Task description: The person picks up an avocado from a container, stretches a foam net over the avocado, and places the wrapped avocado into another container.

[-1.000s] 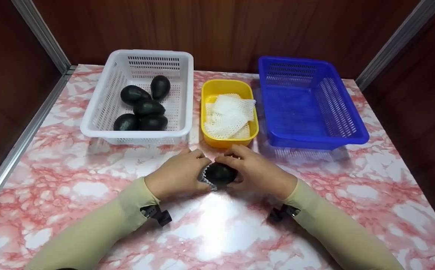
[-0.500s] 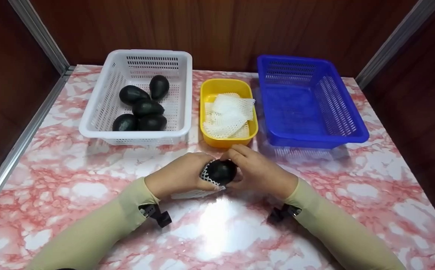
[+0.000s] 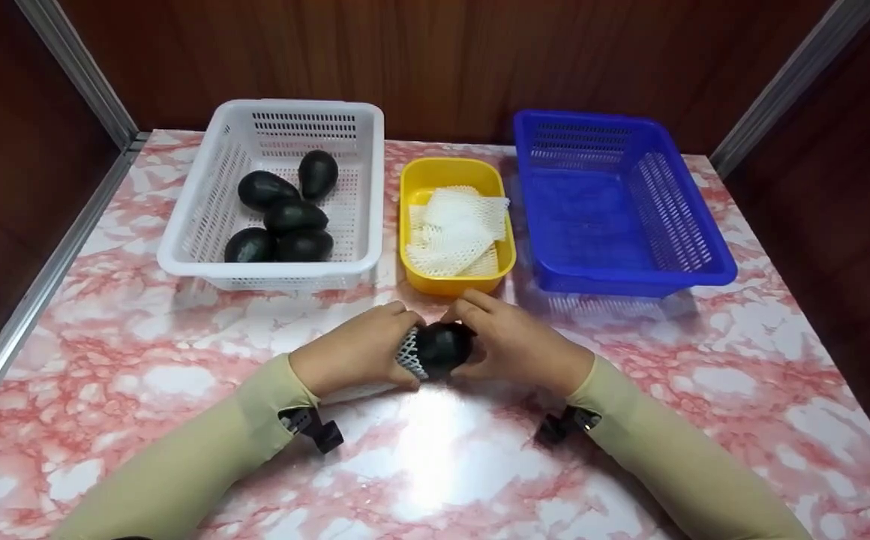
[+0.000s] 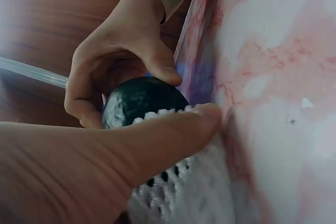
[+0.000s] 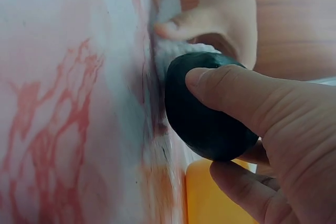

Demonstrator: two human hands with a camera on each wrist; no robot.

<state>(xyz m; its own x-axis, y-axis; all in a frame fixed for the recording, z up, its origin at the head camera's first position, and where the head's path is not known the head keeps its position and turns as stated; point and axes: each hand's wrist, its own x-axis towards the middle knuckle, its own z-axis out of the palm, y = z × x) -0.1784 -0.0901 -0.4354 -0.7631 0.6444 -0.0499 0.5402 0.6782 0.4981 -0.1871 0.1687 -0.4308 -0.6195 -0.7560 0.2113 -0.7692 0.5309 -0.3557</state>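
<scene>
Between the two hands, just above or on the table, is a dark avocado, its left end inside a white foam net sleeve. My left hand grips the sleeve around that end, and the thumb presses along the mesh in the left wrist view. Thumb and fingers of my right hand hold the avocado's bare right end. In the right wrist view the avocado shows mostly uncovered, with the sleeve's mouth behind it. The rest of the sleeve trails under the left palm, partly hidden.
A white basket with several avocados stands at the back left. In the middle a yellow tub holds several white net sleeves. The blue basket stands at the back right. Wooden panels wall the marbled table.
The sleeve has shifted slightly left with my left hand, and its trailing part is now less visible. My right hand keeps its hold on the avocado, almost in place.
</scene>
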